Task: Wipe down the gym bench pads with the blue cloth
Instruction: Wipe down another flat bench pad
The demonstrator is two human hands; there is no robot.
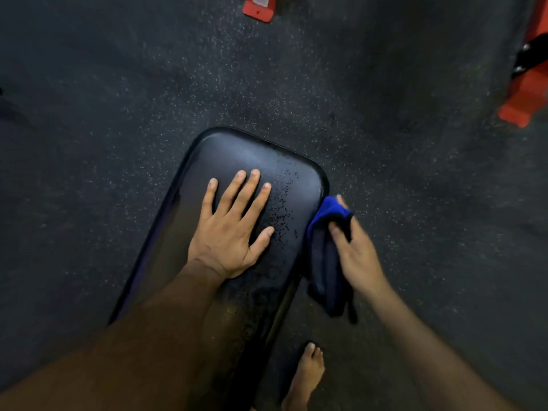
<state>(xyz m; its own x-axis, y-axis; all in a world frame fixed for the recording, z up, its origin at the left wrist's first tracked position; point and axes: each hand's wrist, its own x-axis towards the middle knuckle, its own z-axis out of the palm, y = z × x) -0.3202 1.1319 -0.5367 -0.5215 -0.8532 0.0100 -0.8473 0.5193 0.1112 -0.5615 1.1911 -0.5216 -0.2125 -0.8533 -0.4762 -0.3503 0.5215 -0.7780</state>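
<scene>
A black gym bench pad [237, 152] runs from the bottom centre up to a rounded far end, with dark specks along its right side. My left hand [234, 226] lies flat on top of the pad, fingers spread and straight. My right hand [355, 247] holds the blue cloth [326, 253] against the pad's right side edge, thumb and fingers curled round the bunched fabric. The cloth's lower end hangs down beside the bench.
Dark speckled rubber floor surrounds the bench. A bare foot [305, 378] stands on the floor to the right of the bench at the bottom. Red equipment feet sit at the top [258, 8] and at the far right [522, 96].
</scene>
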